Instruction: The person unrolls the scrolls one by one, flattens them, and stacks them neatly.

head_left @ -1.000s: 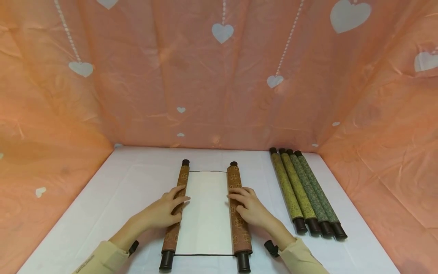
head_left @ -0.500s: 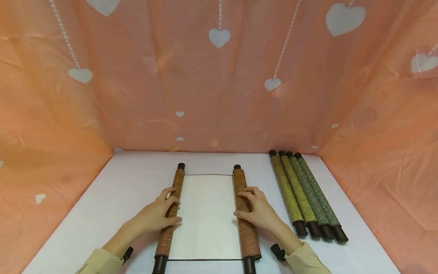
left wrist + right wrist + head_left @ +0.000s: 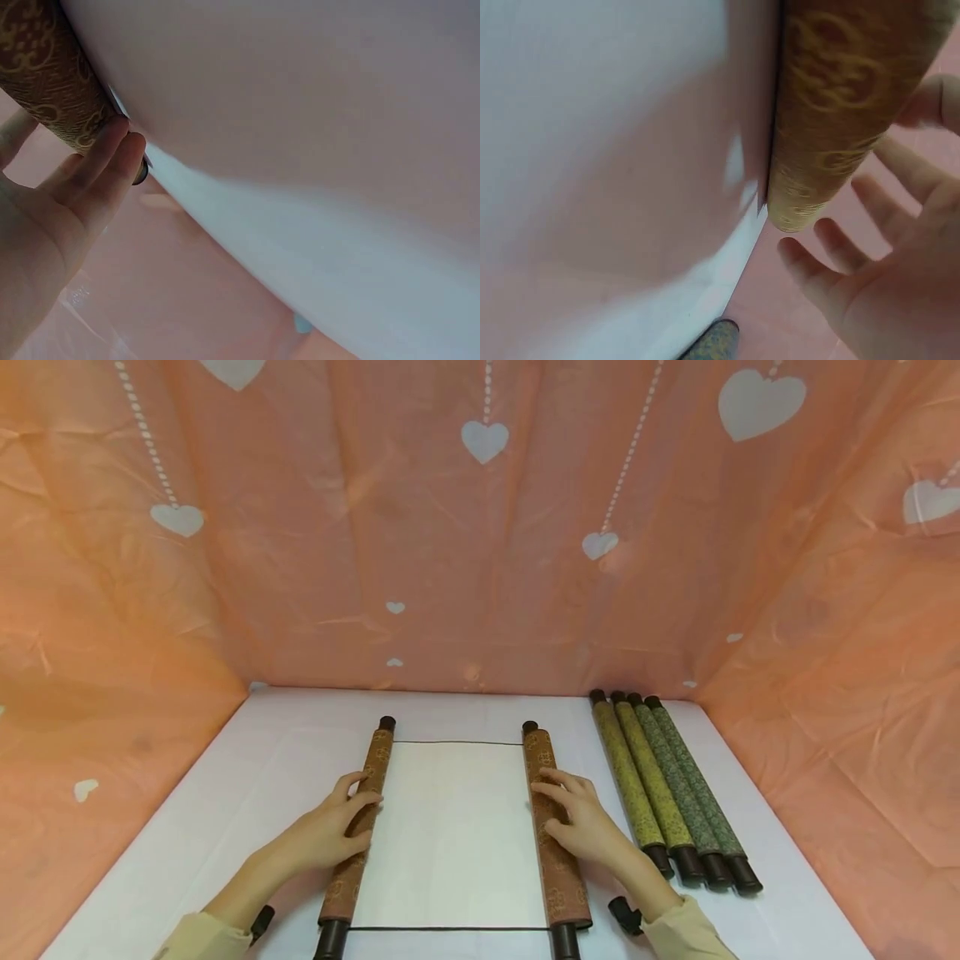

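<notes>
A partly unrolled hanging scroll (image 3: 453, 835) lies on the white table, its blank white sheet between two brown rolls with gold patterns and black end knobs. My left hand (image 3: 322, 831) grips the left roll (image 3: 343, 893), fingers bent over it and thumb towards the near end. Around the right roll (image 3: 566, 881) curve the fingers of my right hand (image 3: 588, 827). In the left wrist view, fingertips touch the patterned roll (image 3: 56, 82). The right wrist view shows the thumb at the roll (image 3: 840, 97) and several fingers spread beside it.
Several rolled scrolls lie side by side at the right: yellow ones (image 3: 628, 777) and green ones (image 3: 697, 785), all with dark knobs. An orange sheet with white hearts (image 3: 483, 560) walls the back and sides of the white table (image 3: 202, 827).
My hands have moved apart, the left one leftward and the right one rightward, each with its roll. The white sheet between the rolls has become wider.
</notes>
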`<action>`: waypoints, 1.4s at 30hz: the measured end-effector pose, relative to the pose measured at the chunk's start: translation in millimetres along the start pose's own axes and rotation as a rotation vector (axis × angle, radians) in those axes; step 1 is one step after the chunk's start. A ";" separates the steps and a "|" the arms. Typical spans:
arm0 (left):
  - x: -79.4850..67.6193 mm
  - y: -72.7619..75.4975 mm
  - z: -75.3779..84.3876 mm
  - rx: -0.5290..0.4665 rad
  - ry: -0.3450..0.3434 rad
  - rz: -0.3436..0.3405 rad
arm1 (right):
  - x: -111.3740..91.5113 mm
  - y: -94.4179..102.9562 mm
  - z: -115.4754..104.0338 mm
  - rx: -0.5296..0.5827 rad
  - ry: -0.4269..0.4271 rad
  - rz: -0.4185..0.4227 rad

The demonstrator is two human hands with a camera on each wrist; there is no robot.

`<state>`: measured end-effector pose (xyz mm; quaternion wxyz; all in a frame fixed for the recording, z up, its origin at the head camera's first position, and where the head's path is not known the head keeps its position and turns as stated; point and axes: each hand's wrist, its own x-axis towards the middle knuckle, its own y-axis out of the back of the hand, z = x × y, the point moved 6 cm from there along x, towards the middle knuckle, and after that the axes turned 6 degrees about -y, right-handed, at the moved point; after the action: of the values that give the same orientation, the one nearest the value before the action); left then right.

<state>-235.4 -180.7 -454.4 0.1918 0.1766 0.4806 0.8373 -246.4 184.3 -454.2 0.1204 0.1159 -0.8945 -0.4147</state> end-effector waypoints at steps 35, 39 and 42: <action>-25.3 19.8 -24.1 0.090 0.016 0.059 | -10.0 18.3 24.0 -0.023 -0.201 0.013; -27.2 19.1 -26.4 0.086 0.028 0.044 | -11.4 19.4 27.8 -0.043 -0.200 -0.002; -28.7 20.0 -28.9 0.091 0.040 0.040 | -12.2 20.2 29.8 -0.048 -0.201 -0.017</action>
<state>-227.5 -225.4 -453.9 0.1574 0.1778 0.5182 0.8216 -246.3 222.0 -458.7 0.0292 0.0781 -0.8909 -0.4465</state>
